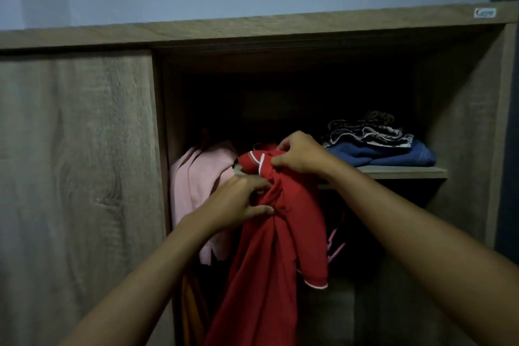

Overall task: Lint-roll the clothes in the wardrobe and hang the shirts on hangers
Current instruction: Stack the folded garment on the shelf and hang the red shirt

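Note:
A red polo shirt [269,247] with white trim on collar and sleeve hangs down in the open wardrobe [463,126]. My right hand [302,153] pinches its collar at the top. My left hand [238,202] grips the cloth just below the collar, by the button placket. A pink garment [196,177] hangs to the left of the red shirt. Whether a hanger is inside the red shirt is hidden. No lint roller is in view.
A wooden shelf [393,171] on the right carries a folded blue garment [387,154] with patterned clothes [370,132] stacked on it. Pink hangers [334,244] show in the dark below the shelf. An orange garment [188,309] hangs low left. The sliding door [75,177] covers the left half.

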`<act>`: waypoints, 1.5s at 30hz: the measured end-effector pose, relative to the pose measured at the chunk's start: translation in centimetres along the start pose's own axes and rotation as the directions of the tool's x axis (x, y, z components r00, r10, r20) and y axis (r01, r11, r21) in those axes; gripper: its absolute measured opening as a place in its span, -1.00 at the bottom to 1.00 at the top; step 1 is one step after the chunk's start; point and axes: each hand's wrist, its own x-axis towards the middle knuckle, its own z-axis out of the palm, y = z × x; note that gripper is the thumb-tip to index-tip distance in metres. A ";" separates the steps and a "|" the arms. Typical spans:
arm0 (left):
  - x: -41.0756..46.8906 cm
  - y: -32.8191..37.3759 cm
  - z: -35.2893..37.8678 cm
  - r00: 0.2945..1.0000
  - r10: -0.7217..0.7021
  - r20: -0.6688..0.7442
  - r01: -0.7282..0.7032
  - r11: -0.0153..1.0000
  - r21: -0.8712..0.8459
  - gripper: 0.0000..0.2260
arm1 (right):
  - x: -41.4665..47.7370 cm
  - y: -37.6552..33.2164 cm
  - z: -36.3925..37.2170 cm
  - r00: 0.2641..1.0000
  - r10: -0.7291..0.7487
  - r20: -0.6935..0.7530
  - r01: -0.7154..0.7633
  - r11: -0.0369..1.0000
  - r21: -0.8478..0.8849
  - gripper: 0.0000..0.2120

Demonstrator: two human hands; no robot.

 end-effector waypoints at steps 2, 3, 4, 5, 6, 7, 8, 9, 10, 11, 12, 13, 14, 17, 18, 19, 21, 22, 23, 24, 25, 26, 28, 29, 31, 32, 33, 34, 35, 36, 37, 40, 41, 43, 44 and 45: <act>-0.3 0.3 -0.8 0.999 -0.034 0.021 0.036 0.993 -0.109 -0.71 | -0.4 -0.3 -0.5 1.000 -0.030 -0.005 0.029 0.999 -0.019 -0.84; -0.4 0.4 -1.3 0.998 -0.060 0.005 0.060 0.985 -0.161 -0.71 | -0.6 -0.3 -0.8 0.999 -0.051 -0.003 0.051 0.998 -0.031 -0.87; -0.5 0.4 -1.7 0.996 -0.079 -0.030 0.071 0.976 -0.204 -0.70 | -0.9 -0.3 -1.0 0.997 -0.073 0.000 0.073 0.996 -0.044 -0.88; -0.5 0.4 -2.3 0.992 -0.102 -0.074 0.082 0.970 -0.230 -0.71 | -1.1 -0.1 -1.1 0.995 -0.096 0.002 0.096 0.994 -0.051 -0.90; -0.5 0.2 -2.8 0.984 -0.119 -0.135 0.084 0.966 -0.243 -0.72 | -1.3 0.1 -1.2 0.993 -0.116 0.003 0.116 0.992 -0.049 -0.92; -0.4 -0.1 -3.3 0.971 -0.138 -0.198 0.088 0.966 -0.242 -0.76 | -1.6 0.4 -1.3 0.991 -0.137 0.002 0.136 0.990 -0.040 -0.93; -0.4 -0.5 -3.7 0.954 -0.157 -0.256 0.097 0.968 -0.232 -0.80 | -1.8 0.7 -1.3 0.988 -0.155 -0.002 0.155 0.988 -0.027 -0.94; -0.3 -0.8 -4.2 0.938 -0.179 -0.298 0.115 0.969 -0.220 -0.85 | -2.0 1.0 -1.3 0.985 -0.171 -0.006 0.171 0.985 -0.001 -0.93; -0.2 -1.2 -4.5 0.925 -0.192 -0.329 0.128 0.970 -0.205 -0.90 | -2.1 1.3 -1.3 0.983 -0.185 -0.008 0.186 0.982 0.046 -0.92; -0.2 -1.4 -4.8 0.920 -0.193 -0.341 0.139 0.974 -0.176 -0.91 | -2.2 1.7 -1.3 0.981 -0.196 -0.002 0.195 0.974 0.113 -0.90; -0.2 -1.6 -4.9 0.925 -0.180 -0.336 0.143 0.981 -0.131 -0.84 | -2.3 2.0 -1.4 0.980 -0.198 0.011 0.193 0.962 0.192 -0.89; -0.2 -1.7 -5.0 0.938 -0.154 -0.311 0.137 0.988 -0.077 -0.74 | -2.4 2.3 -1.5 0.982 -0.187 0.031 0.172 0.947 0.270 -0.89; 0.0 -1.8 -4.8 0.954 -0.123 -0.273 0.119 0.992 -0.033 -0.65 | -2.6 2.5 -1.6 0.984 -0.170 0.052 0.144 0.932 0.332 -0.90; 0.7 -1.3 -4.0 0.985 -0.072 -0.155 0.072 0.997 -0.006 -0.53 | -3.6 2.5 -2.3 0.985 -0.143 0.099 0.085 0.892 0.444 -0.88; 1.0 -1.0 -3.8 0.987 -0.057 -0.149 0.058 0.998 0.001 -0.55 | -4.0 2.4 -2.5 0.983 -0.145 0.114 0.075 0.878 0.473 -0.88; 1.3 -0.7 -3.6 0.985 -0.041 -0.168 0.045 0.999 0.016 -0.60 | -4.5 2.2 -2.7 0.980 -0.146 0.134 0.059 0.861 0.505 -0.88; 1.7 0.2 -3.7 0.971 -0.016 -0.237 0.031 0.998 0.059 -0.68 | -5.2 2.2 -2.9 0.973 -0.148 0.175 0.025 0.827 0.561 -0.88; 1.8 0.6 -3.9 0.963 0.001 -0.270 0.022 0.997 0.080 -0.67 | -5.4 2.3 -3.0 0.968 -0.164 0.189 0.025 0.816 0.578 -0.83; 1.8 1.1 -4.3 0.953 0.026 -0.302 0.003 0.995 0.095 -0.65 | -5.6 2.5 -2.9 0.960 -0.186 0.208 0.027 0.804 0.595 -0.78; 1.8 1.7 -4.7 0.943 0.051 -0.329 -0.018 0.995 0.100 -0.65 | -5.8 2.6 -2.9 0.952 -0.204 0.228 0.022 0.790 0.613 -0.74; 1.8 2.2 -5.2 0.935 0.068 -0.348 -0.040 0.995 0.087 -0.67 | -6.1 2.7 -2.9 0.947 -0.213 0.239 0.015 0.774 0.633 -0.73; 1.8 2.5 -5.6 0.928 0.076 -0.364 -0.061 0.997 0.053 -0.71 | -6.7 2.5 -3.0 0.943 -0.226 0.244 0.013 0.759 0.651 -0.74; 1.9 3.1 -6.2 0.923 0.072 -0.378 -0.094 0.995 -0.038 -0.78 | -7.8 1.9 -3.0 0.932 -0.253 0.258 0.017 0.743 0.669 -0.75; 1.8 3.5 -6.3 0.925 0.068 -0.373 -0.101 0.993 -0.068 -0.81 | -8.2 1.7 -3.0 0.928 -0.262 0.265 0.026 0.756 0.654 -0.75; 1.8 4.1 -6.1 0.932 0.055 -0.359 -0.098 0.990 -0.101 -0.82 | -8.7 1.6 -2.4 0.937 -0.242 0.250 0.059 0.819 0.571 -0.76; 1.7 4.4 -6.0 0.935 0.037 -0.353 -0.082 0.990 -0.115 -0.81 | -9.0 1.6 -2.0 0.947 -0.213 0.240 0.055 0.844 0.533 -0.76; 1.6 4.7 -6.0 0.938 0.016 -0.345 -0.064 0.990 -0.127 -0.80 | -9.3 1.5 -1.8 0.955 -0.183 0.233 0.037 0.854 0.519 -0.76; 1.4 4.8 -5.9 0.943 -0.002 -0.333 -0.046 0.990 -0.135 -0.78 | -9.7 1.5 -1.6 0.961 -0.157 0.226 0.019 0.855 0.518 -0.78; 1.3 4.8 -5.8 0.950 -0.015 -0.310 -0.027 0.991 -0.133 -0.76 | -10.2 1.3 -1.4 0.965 -0.139 0.221 0.002 0.851 0.526 -0.79; 1.0 4.9 -5.7 0.959 -0.024 -0.281 -0.011 0.993 -0.121 -0.75 | -10.8 0.9 -1.3 0.966 -0.129 0.223 -0.014 0.838 0.546 -0.79; 0.7 5.1 -5.5 0.967 -0.029 -0.252 0.002 0.994 -0.106 -0.74 | -11.3 0.6 -1.1 0.966 -0.121 0.227 -0.031 0.822 0.569 -0.79; -0.1 5.5 -5.2 0.975 -0.035 -0.221 0.020 0.997 -0.070 -0.74 | -12.5 -0.1 -0.4 0.971 -0.101 0.218 -0.026 0.858 0.512 -0.76; -0.4 5.6 -5.2 0.975 -0.040 -0.217 0.028 0.998 -0.057 -0.75 | -12.8 -0.3 -0.1 0.973 -0.103 0.208 -0.005 0.885 0.466 -0.77; -0.8 5.6 -5.2 0.979 -0.062 -0.192 0.057 0.998 -0.036 -0.76 | -13.3 -0.8 0.4 0.979 -0.110 0.170 0.037 0.922 0.385 -0.77; -1.0 5.6 -5.4 0.982 -0.083 -0.171 0.079 0.996 -0.030 -0.75 | -13.5 -1.0 0.7 0.984 -0.114 0.139 0.061 0.939 0.339 -0.73; -1.3 5.5 -5.6 0.984 -0.100 -0.149 0.099 0.995 -0.015 -0.73 | -13.7 -1.4 1.0 0.988 -0.115 0.105 0.081 0.955 0.284 -0.71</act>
